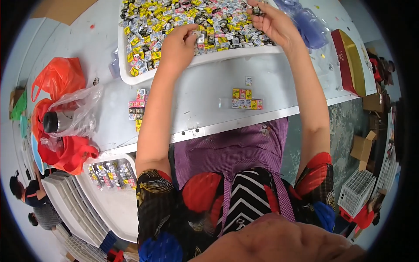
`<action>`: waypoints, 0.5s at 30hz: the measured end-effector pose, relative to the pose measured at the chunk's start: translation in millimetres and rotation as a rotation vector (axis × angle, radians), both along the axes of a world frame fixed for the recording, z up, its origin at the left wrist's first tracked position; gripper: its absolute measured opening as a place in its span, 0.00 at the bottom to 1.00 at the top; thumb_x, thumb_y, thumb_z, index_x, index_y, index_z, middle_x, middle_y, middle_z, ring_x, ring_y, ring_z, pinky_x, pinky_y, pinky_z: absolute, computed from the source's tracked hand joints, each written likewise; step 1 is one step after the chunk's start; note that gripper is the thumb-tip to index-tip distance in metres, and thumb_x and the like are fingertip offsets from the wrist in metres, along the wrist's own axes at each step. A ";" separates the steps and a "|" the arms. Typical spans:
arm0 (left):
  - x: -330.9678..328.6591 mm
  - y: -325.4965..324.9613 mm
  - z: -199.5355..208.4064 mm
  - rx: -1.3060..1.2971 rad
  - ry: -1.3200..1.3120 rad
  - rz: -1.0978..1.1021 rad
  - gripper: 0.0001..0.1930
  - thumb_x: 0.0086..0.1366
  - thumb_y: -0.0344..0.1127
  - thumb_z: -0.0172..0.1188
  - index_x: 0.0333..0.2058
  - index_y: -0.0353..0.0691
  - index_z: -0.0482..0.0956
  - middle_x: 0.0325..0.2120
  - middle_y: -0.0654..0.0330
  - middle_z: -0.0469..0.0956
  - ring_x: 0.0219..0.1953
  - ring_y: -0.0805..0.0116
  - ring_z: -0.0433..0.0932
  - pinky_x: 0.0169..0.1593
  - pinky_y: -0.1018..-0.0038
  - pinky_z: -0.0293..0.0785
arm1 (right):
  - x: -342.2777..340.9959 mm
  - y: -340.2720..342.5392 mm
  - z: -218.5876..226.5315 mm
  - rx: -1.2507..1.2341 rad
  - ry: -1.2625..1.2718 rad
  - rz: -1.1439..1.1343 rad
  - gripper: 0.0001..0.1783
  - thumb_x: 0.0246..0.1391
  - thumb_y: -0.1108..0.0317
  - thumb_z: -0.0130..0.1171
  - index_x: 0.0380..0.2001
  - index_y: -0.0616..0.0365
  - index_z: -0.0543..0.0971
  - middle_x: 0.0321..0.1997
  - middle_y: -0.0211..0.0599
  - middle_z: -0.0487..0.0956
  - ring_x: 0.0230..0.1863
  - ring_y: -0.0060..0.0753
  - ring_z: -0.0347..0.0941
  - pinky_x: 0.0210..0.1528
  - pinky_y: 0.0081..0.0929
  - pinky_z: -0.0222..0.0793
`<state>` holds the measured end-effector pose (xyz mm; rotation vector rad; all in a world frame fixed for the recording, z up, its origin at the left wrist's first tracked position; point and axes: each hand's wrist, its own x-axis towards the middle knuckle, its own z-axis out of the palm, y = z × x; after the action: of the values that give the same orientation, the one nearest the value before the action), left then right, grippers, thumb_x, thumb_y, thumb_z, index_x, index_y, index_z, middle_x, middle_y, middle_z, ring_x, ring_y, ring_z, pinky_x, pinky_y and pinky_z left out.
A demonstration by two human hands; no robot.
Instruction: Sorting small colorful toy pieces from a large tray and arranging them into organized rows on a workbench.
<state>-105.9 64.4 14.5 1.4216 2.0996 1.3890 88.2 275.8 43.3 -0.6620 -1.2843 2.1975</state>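
Observation:
A large white tray (205, 60) at the far side of the table is heaped with tiny printed boxes (174, 19) in yellow, black, pink and white. Over its front part is my left hand (178, 49), fingers curled among the boxes; what it holds, if anything, is unclear. My right hand (279, 26), at the tray's right side, pinches a small black box (257, 9) between thumb and fingers. Nearer me, a short block of boxes (244, 103) stands in rows in a clear holder (224, 103), with a single white box (248, 81) just beyond it.
Another group of boxes (137, 105) sits left of my left forearm. Further left are a red plastic bag (61, 78) and a flask (54, 122). A lower tray (115, 209) carries packed boxes. A red and gold carton lid (348, 63) lies at right. Other people are in the background.

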 end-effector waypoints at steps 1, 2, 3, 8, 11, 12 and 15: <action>0.8 2.8 0.4 0.018 0.010 -0.025 0.14 0.60 0.29 0.58 0.45 0.40 0.78 0.32 0.54 0.78 0.31 0.62 0.76 0.38 0.71 0.73 | 10.5 10.0 -12.9 0.002 0.057 0.039 0.18 0.62 0.64 0.50 0.52 0.62 0.71 0.37 0.39 0.77 0.33 0.25 0.74 0.34 0.22 0.71; -0.5 4.1 -1.4 0.018 0.014 -0.023 0.14 0.60 0.29 0.58 0.45 0.40 0.78 0.32 0.54 0.78 0.31 0.62 0.76 0.38 0.71 0.73 | 10.7 9.7 -14.5 0.001 0.114 0.089 0.21 0.63 0.64 0.48 0.56 0.63 0.67 0.44 0.44 0.76 0.33 0.29 0.74 0.34 0.23 0.72; -0.5 6.3 -3.6 0.042 0.003 -0.055 0.14 0.60 0.29 0.58 0.46 0.40 0.78 0.31 0.55 0.78 0.31 0.63 0.76 0.38 0.71 0.73 | 16.2 6.2 -17.8 0.058 0.149 0.065 0.20 0.65 0.68 0.44 0.56 0.70 0.65 0.42 0.43 0.75 0.34 0.23 0.71 0.34 0.15 0.70; -1.3 1.3 3.7 0.059 -0.118 -0.008 0.12 0.60 0.28 0.59 0.43 0.39 0.80 0.28 0.58 0.78 0.29 0.70 0.74 0.36 0.75 0.72 | 35.3 -35.0 -10.2 0.006 0.246 -0.004 0.22 0.63 0.69 0.47 0.57 0.68 0.64 0.42 0.42 0.75 0.34 0.25 0.72 0.36 0.17 0.71; 0.4 -3.5 11.7 0.065 -0.215 0.032 0.10 0.59 0.28 0.59 0.41 0.39 0.81 0.28 0.59 0.77 0.28 0.73 0.72 0.35 0.78 0.70 | 47.6 -81.2 0.7 0.029 0.190 -0.131 0.22 0.62 0.69 0.49 0.58 0.67 0.65 0.42 0.43 0.76 0.35 0.25 0.72 0.37 0.18 0.71; -0.7 -4.0 10.8 0.064 -0.219 0.029 0.10 0.59 0.28 0.59 0.41 0.39 0.81 0.28 0.59 0.77 0.28 0.73 0.72 0.35 0.78 0.70 | 53.1 -91.8 2.1 0.047 0.149 -0.194 0.22 0.62 0.69 0.49 0.58 0.67 0.65 0.42 0.43 0.76 0.35 0.25 0.72 0.38 0.18 0.71; -2.5 -0.5 0.4 0.231 -0.057 0.007 0.10 0.60 0.27 0.58 0.40 0.39 0.82 0.30 0.60 0.75 0.29 0.73 0.73 0.36 0.79 0.70 | 70.0 -112.2 -16.8 0.010 0.129 -0.216 0.21 0.62 0.69 0.50 0.56 0.67 0.68 0.42 0.42 0.78 0.35 0.24 0.73 0.39 0.21 0.72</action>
<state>-108.4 63.9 14.9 1.4386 1.9623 1.6995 158.2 163.5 26.5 -0.6134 -1.1043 2.0219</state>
